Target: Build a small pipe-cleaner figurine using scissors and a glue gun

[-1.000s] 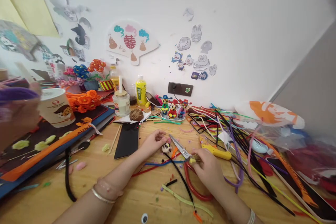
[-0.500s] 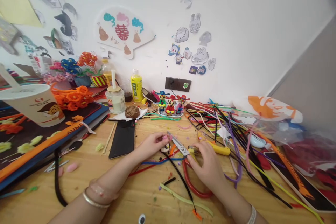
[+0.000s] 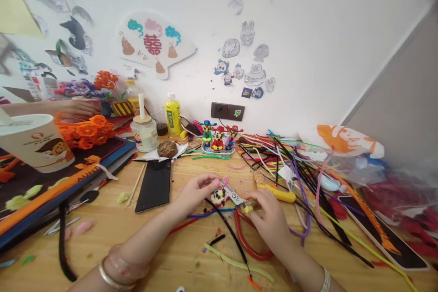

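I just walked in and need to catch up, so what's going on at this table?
A person is working at a wooden table with both hands. The left hand pinches a small pink piece at the blades of red-handled scissors. The right hand is at the scissors, though its grip is hard to make out. A small black-and-white piece sits just below the left fingertips in view. Another person's hand is near purple flowers.

Bright, diffuse light, white wall point(image 3: 294, 77) greyer toward the right, soft shadows — wide-angle stretch near the edges, paper cup point(image 3: 37, 143) distorted, red heap point(image 3: 407, 219) hazy — upper-right corner dark.
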Tool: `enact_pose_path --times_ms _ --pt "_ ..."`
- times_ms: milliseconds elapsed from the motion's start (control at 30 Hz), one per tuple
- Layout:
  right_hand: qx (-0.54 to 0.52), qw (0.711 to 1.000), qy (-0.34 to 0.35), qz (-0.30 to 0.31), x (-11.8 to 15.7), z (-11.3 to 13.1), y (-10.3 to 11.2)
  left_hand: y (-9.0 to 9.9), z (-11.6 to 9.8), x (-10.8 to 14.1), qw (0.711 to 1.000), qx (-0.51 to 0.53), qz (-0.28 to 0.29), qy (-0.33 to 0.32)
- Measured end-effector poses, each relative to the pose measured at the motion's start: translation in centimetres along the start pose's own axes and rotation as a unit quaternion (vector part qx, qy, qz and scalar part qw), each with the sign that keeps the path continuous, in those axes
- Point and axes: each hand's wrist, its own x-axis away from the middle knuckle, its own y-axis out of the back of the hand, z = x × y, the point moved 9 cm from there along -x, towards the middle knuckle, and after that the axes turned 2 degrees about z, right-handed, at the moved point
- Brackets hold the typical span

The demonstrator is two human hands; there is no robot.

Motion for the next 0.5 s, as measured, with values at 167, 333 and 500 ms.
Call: enact_pose_path --times_ms 167,333,500 --pt "-0.031 0.998 0.048 -0.001 0.2 1.8 0.1 -1.5 -0.8 0.8 0.997 0.076 -0.011 0.031" --pt "-0.020 0.996 0.079 0.023 0.5 2.7 -0.3 -2.3 -0.8 1.1 0.993 0.106 -0.013 0.039" --pt "-0.035 0.993 0.106 0.031 0.5 3.3 -0.3 -2.7 -0.9 1.3 0.993 0.113 0.002 0.038"
